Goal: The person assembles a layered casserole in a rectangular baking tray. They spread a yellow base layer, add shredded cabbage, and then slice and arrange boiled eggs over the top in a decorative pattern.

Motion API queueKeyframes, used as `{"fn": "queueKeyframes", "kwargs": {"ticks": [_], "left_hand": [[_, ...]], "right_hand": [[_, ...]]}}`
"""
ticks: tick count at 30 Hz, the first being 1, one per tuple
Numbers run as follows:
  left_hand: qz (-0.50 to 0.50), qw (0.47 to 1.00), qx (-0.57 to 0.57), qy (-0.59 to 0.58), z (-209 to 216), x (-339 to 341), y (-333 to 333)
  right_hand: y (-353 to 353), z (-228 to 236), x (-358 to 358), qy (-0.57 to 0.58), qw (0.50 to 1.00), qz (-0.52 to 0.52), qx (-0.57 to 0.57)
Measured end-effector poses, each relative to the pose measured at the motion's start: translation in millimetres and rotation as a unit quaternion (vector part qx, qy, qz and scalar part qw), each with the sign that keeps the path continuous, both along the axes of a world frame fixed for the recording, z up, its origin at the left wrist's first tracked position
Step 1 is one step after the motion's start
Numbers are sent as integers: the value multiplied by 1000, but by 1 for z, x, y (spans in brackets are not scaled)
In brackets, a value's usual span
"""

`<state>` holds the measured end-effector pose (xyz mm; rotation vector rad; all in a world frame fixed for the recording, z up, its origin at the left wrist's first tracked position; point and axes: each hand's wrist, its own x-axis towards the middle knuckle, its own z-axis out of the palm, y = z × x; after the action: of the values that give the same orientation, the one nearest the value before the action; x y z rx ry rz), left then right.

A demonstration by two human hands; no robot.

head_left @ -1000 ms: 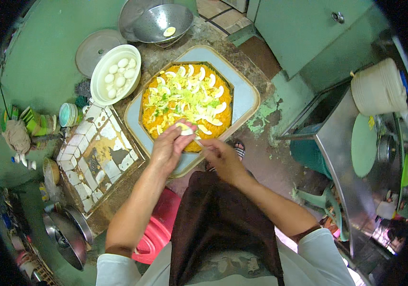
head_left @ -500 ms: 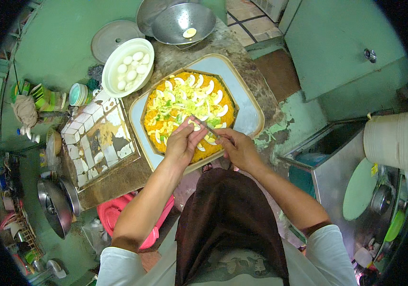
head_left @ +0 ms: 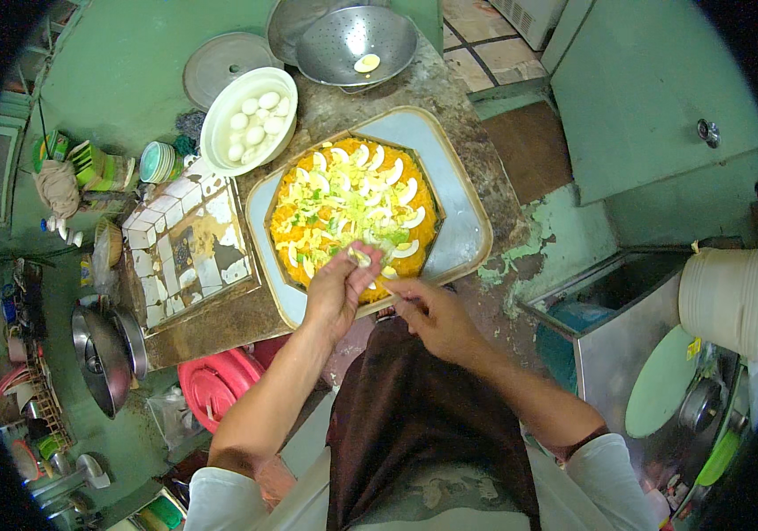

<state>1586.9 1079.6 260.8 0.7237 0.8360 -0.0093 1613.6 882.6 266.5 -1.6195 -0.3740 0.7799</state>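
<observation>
Over the near edge of an octagonal tray of orange noodles point(head_left: 295, 217), my left hand point(head_left: 335, 288) is curled palm up around a piece of boiled egg point(head_left: 359, 257). To its right my right hand point(head_left: 437, 320) is closed with the fingers pinched toward the left; the thin knife it gripped a moment ago hardly shows now. White egg slices point(head_left: 394, 171), chopped greens and pale shreds top the noodles. The octagonal tray rests on a larger blue-grey tray point(head_left: 463, 208) with a tan rim.
A white bowl of peeled eggs point(head_left: 251, 128) stands beyond the tray at left. Behind it are a metal colander point(head_left: 344, 53) holding an egg half point(head_left: 367, 63), and a round grey lid point(head_left: 224, 66). Broken tiles point(head_left: 193, 248) lie left; a metal cabinet point(head_left: 631, 341) stands right.
My right hand has drawn back toward me, and the knife blade has dropped from clear sight. My left hand still holds the egg piece. The whole view has shifted slightly.
</observation>
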Motion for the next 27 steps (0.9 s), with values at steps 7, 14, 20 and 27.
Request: {"fn": "queueKeyframes", "kwargs": {"ticks": [7,14,20,27], "left_hand": [[14,998,-53,26,-11,-1,-1],[13,999,-28,38,-7,0,9],[-11,992,-77,102,13,-10,34],[-377,705,599,35,37,-11,51]], "right_hand": [[-2,-30,12,-79,996,1,-31],[9,-1,23,190,981,-31,-7],[24,-15,-3,15,1000,-9,-17],[15,-10,-2,210,974,-68,56]]}}
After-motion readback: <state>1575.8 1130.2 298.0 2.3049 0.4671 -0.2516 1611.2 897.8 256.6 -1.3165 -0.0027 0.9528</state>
